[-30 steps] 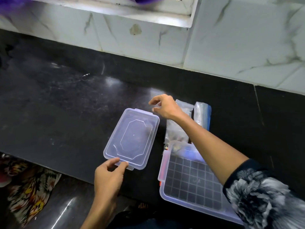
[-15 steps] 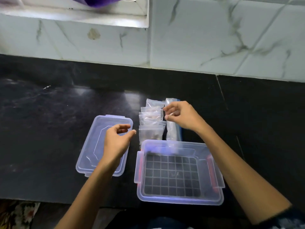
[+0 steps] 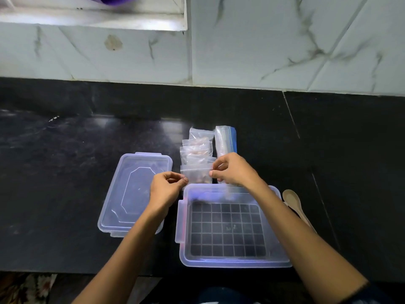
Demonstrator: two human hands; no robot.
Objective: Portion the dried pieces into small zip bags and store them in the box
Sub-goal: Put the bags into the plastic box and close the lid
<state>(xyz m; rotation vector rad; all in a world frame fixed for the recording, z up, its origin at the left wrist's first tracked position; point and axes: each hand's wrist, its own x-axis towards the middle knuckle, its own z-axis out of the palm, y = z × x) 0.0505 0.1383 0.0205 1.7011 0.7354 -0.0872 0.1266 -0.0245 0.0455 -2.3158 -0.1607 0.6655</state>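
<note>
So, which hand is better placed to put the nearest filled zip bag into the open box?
Right. The right hand pinches the bag directly behind the box; the left hand holds the other edge, nearer the lid.

spoon (image 3: 291,200): handle passes under the right forearm, its end hidden | purple object (image 3: 116,0): cut off by the top edge, kind unclear | nearest zip bag (image 3: 197,175): contents too blurred to name (brownish bits) | patterned cloth (image 3: 24,288): cut by the bottom-left corner | both elbows: out of frame
</note>
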